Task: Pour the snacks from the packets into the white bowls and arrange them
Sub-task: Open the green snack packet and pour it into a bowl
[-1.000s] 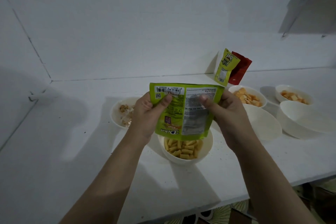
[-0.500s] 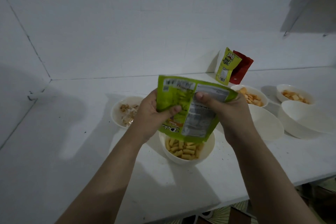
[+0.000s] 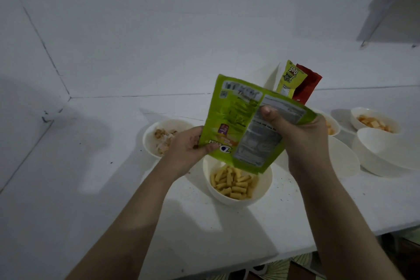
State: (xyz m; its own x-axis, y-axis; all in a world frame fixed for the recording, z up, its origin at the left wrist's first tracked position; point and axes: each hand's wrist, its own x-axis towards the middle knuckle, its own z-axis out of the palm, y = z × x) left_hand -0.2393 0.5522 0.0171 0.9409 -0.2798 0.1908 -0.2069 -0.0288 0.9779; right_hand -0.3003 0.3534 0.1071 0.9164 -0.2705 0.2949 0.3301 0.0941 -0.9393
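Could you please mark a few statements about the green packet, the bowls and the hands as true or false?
1. Both hands hold the green packet. True: left hand and right hand grip it.
2. The bowl beneath the packet is empty. False: it holds yellow tube snacks.
3. Two packets stand against the back wall. True.
4. The large bowl at far right is full of snacks. False: nothing shows inside it.
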